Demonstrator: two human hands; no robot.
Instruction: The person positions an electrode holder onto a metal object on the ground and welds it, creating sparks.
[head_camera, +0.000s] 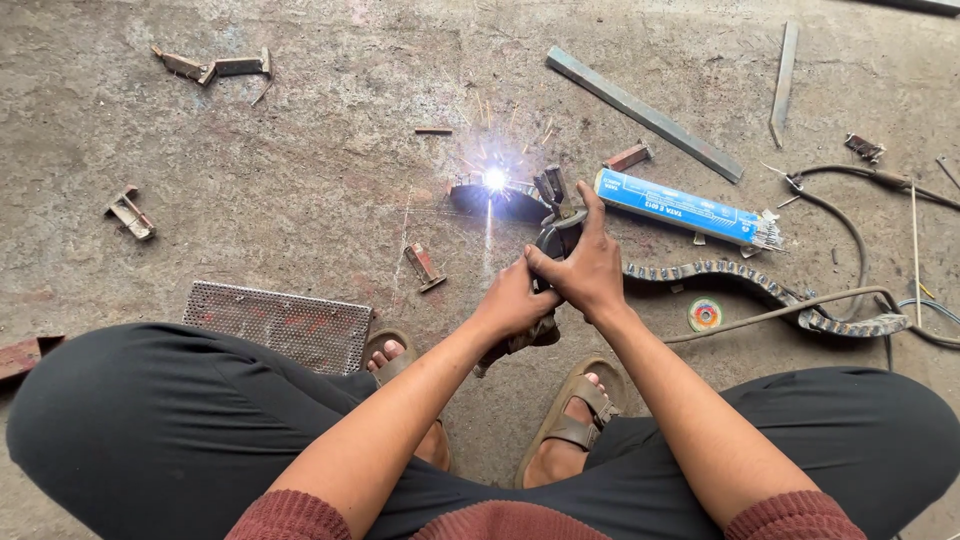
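Both hands are wrapped round the holder (553, 232), the left hand (512, 300) low on the grip with fingers curled shut, the right hand (588, 268) clamped over the top, index finger stretched forward along it. The holder's handle is mostly buried under the two hands; only its dark jaws poke out ahead of the right fingertips. The rod itself is hard to make out, lost in glare. Just ahead of the hands, to their left, the arc (495, 179) blazes white, sparks flying, and it washes out the dark workpiece (500, 200) beneath, so its shape can't be read.

Right of the right hand lies a blue packet (685, 207) of rods, its far end torn open. Beyond that, a long flat bar (645, 113). Near the right wrist a patterned cable (760, 288) snakes away, a small disc (704, 315) beside it. Left of the left forearm sits a mesh plate (280, 322), partly covered by the knee. Scrap brackets (130, 213) lie well off to the left. Sandalled feet (575, 420) show under the arms.
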